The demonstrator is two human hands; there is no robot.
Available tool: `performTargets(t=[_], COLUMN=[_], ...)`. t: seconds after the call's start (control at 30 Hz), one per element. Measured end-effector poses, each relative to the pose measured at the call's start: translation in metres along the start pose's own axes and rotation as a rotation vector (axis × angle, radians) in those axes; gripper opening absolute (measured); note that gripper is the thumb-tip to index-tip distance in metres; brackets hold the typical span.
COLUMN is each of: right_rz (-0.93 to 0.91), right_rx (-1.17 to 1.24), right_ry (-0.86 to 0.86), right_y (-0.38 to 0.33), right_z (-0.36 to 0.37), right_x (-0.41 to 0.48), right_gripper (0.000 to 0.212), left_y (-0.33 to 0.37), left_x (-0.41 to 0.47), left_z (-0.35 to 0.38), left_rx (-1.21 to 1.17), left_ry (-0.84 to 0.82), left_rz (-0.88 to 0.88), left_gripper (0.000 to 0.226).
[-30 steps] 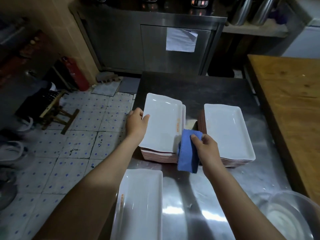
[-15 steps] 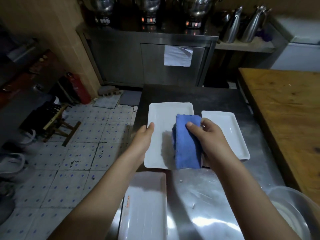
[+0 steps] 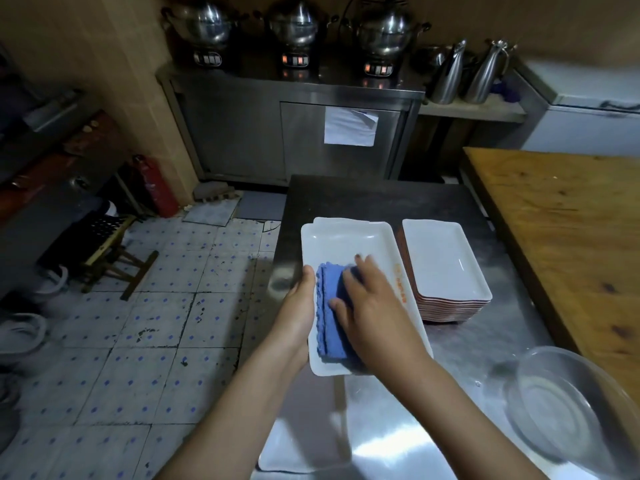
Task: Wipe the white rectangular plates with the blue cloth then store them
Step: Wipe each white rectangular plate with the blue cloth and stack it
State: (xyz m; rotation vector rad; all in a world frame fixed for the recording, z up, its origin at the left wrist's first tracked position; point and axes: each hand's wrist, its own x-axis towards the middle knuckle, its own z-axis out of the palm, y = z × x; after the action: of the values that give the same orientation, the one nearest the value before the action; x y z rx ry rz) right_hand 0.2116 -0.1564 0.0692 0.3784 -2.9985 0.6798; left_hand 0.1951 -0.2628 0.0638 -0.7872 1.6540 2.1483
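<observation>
Mid-wipe: my left hand clamps the plate edge, right hand fingers flat on the cloth; next, sweep the far end, then stack

Left hand grips white plate edge; right hand presses blue cloth flat onto it.

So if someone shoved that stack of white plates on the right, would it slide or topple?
Probably heavy: the stack of white rectangular plates holds many layers. It would likely slide rather than tip, being wide, low and squarely piled on the smooth steel table.
</observation>
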Motion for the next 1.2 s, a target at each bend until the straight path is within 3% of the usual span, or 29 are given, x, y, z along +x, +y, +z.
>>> performTargets(t=[0.1,0.23,0.33,0.43,0.57,0.67,0.77,0.87,1.0,1.07,1.2], right_rz=[-0.109,-0.196,-0.148,-0.069,0.053,-0.059,-0.165,-0.162,-0.045,0.02,-0.039], right_rx=[-0.049,-0.165,-0.283,-0.397,-0.286,-0.19,-0.144,-0.188,-0.324,-0.327,-0.234], right_ry=[-0.182,-0.183,-0.062,-0.063,-0.06,-0.093,-0.045,-0.017,-0.037,-0.022,0.032], right_y=[-0.012,-0.015,-0.004,0.012,0.019,0.001,-0.003,0.016,0.045,0.048,0.033], right_z=[0.009,0.008,0.001,-0.007,0.0,0.015,0.018,0.009,0.002,0.006,0.026], right_x=[-0.012,0.007,0.042,0.055,0.014,-0.009,0.014,0.045,0.046,0.032,-0.015], right_gripper=[0.07,0.085,0.077,0.057,0.059,0.075,0.073,0.069,0.058,0.068,0.08], left_y=[0.003,0.003,0.003,0.005,0.01,0.008,0.001,0.004,0.01,0.012,0.019], left_x=[-0.008,-0.018,-0.022,-0.025,-0.021,-0.022,-0.024,-0.023,-0.017,-0.018,-0.011], left_z=[0.0,-0.001,0.002,-0.001,-0.014,-0.014,-0.006,-0.005,-0.012,-0.015,-0.019], left_rx=[-0.006,-0.008,0.035,0.077,0.098,0.119,0.16,0.213,0.212,0.212,0.217], left_ry=[0.024,0.008,-0.021,0.021,0.075,0.067,-0.003,-0.017,0.028,0.042,0.089], left_rz=[0.029,0.183,0.22,0.202,0.198,0.226,0.322,0.324,0.295,0.312,0.328], left_gripper=[0.057,0.044,0.037,0.03,0.034,0.035,0.031,0.023,0.034,0.037,0.033])
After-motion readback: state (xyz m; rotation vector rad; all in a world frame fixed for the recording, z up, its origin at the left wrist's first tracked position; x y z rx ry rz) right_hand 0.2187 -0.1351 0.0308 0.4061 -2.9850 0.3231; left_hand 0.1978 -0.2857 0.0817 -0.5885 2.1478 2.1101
